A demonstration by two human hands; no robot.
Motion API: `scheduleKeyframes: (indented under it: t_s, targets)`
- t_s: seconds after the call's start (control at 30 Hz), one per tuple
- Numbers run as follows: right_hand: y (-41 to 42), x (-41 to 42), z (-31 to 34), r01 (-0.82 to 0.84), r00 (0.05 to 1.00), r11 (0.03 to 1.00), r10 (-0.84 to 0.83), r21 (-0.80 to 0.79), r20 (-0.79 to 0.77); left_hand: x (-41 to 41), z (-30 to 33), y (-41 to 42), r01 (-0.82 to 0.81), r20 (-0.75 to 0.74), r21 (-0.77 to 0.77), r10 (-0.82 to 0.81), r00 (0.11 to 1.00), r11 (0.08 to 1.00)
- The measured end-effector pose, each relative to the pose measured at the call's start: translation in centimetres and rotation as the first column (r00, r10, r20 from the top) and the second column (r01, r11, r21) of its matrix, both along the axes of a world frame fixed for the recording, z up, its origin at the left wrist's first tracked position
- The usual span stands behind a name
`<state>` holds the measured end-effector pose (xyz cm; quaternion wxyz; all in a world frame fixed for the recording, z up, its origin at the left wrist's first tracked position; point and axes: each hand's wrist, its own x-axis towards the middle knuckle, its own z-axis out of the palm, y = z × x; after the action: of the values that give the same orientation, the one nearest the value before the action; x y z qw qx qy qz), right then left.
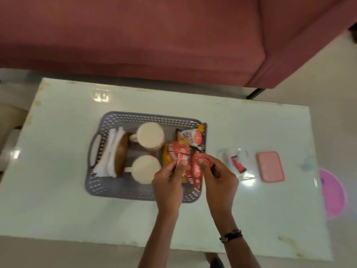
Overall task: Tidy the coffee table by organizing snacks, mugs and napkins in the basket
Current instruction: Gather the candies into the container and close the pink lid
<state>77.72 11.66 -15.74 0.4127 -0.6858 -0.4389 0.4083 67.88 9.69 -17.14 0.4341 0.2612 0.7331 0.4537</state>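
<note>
Two mugs (151, 136) stand in the grey basket (135, 193) in the head view, napkins (110, 151) stacked against its left wall and snack packets (193, 140) filling its right end. Both hands are pinched shut on red packets over that right end: the left hand (168, 182) on one (182, 155), the right hand (218, 180) on another (196, 171). Most of the tidying looks done. Left out on the table (67, 209), just right of the basket, is what may be a clear wrapper (236, 163) holding something red, beside a pink box (270, 166). Open tabletop surrounds the basket, with the near edge well clear.
</note>
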Motion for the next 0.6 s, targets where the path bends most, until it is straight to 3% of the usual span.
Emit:
scheduleKeyframes:
  t_s: [0.13, 0.27, 0.47, 0.6]
  targets:
    - [-0.3, 8.4, -0.9, 0.156, 0.982, 0.988, -0.154, -0.006, 0.113, 9.3, -0.7, 1.4, 0.114, 0.020, 0.002, -0.114, 0.993, 0.993]
    - [0.1, 14.6, -2.2, 0.214, 0.958, 0.977, -0.206, -0.019, 0.200, 15.2, -1.9, 3.6, 0.101, 0.050, -0.030, -0.099, 0.994, 0.994]
    - [1.1, 18.2, -3.4, 0.088, 0.973, 0.996, -0.085, -0.004, 0.215, 17.8, -3.9, 3.7, -0.062, 0.003, -0.137, 0.063, 0.998, 0.989]
    - [2.1, 17.7, -3.8, -0.156, 0.959, 0.988, 0.150, 0.002, 0.241, 17.9, -4.7, 2.3, -0.094, 0.019, -0.188, 0.099, 0.995, 0.978]
